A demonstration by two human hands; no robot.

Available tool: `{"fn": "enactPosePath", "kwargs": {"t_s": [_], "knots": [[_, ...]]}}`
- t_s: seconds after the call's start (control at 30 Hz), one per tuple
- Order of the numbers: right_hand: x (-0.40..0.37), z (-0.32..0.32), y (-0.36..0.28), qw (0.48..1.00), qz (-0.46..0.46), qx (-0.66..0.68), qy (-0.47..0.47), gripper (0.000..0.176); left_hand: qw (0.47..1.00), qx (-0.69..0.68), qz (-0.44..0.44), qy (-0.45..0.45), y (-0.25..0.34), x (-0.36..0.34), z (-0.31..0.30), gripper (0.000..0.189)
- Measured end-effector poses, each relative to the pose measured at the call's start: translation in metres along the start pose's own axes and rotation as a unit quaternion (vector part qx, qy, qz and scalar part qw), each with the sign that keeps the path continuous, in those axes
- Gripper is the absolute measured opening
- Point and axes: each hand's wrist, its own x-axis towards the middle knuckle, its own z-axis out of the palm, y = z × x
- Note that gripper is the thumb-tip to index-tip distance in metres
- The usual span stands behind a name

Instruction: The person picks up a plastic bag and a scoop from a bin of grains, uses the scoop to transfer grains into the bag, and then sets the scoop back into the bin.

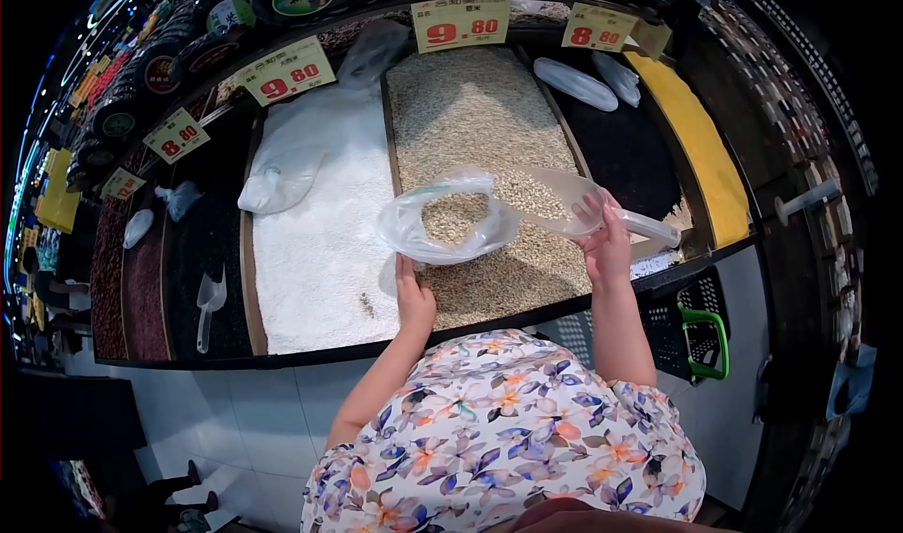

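Observation:
A clear plastic bag (400, 218), mouth open, sits over the bin of pale grain (470, 100) with some grain inside it. My left hand (415, 300) grips the bag at its near edge, fingers partly hidden under the plastic. My right hand (604, 237) is closed around a clear plastic scoop (574, 194) near the base of its handle. Grain lies in the scoop, and the scoop's front end reaches the right side of the bag's mouth.
To the left is a bin of white grains (324, 279) with a tied bag (280, 183) on it. Another scoop (211, 307) lies on dark grains. Right are more dark grains (625, 147) and a yellow bin (691, 147). A green-handled basket (704, 345) stands below. Price signs (461, 23) line the back.

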Motion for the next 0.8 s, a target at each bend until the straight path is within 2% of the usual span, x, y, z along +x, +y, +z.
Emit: {"fn": "enactPosePath", "kwargs": {"t_s": [0.17, 0.23, 0.3, 0.37, 0.4, 0.47, 0.5, 0.57, 0.8], "knots": [[-0.009, 0.024, 0.014, 0.996, -0.015, -0.077, -0.047, 0.051, 1.000, 0.000, 0.005, 0.003, 0.002, 0.001, 0.000, 0.063], [-0.012, 0.036, 0.018, 0.984, -0.024, -0.157, -0.079, 0.053, 1.000, -0.001, 0.007, 0.005, 0.002, 0.001, -0.001, 0.063], [-0.015, 0.045, 0.022, 0.985, -0.024, -0.148, -0.088, 0.053, 1.000, -0.004, 0.005, 0.005, 0.002, 0.001, -0.001, 0.063], [-0.011, 0.044, 0.030, 0.968, -0.087, -0.193, -0.132, 0.052, 1.000, -0.003, 0.007, 0.006, 0.003, 0.000, -0.001, 0.062], [-0.010, 0.044, 0.033, 0.968, -0.087, -0.193, -0.134, 0.052, 1.000, -0.003, 0.008, 0.007, 0.003, 0.000, -0.002, 0.062], [-0.008, 0.045, 0.036, 0.888, -0.236, -0.360, -0.163, 0.050, 1.000, -0.005, 0.006, 0.009, 0.003, 0.000, -0.002, 0.062], [-0.008, 0.047, 0.034, 0.887, -0.236, -0.360, -0.164, 0.050, 1.000, -0.007, 0.005, 0.011, 0.004, 0.001, -0.002, 0.062], [-0.010, 0.054, 0.028, 0.786, -0.360, -0.469, -0.181, 0.047, 1.000, -0.011, 0.002, 0.012, 0.006, 0.001, -0.002, 0.061], [-0.017, 0.060, 0.014, 0.778, -0.365, -0.453, -0.239, 0.047, 1.000, -0.012, -0.004, 0.013, 0.007, 0.000, -0.003, 0.060]]}}
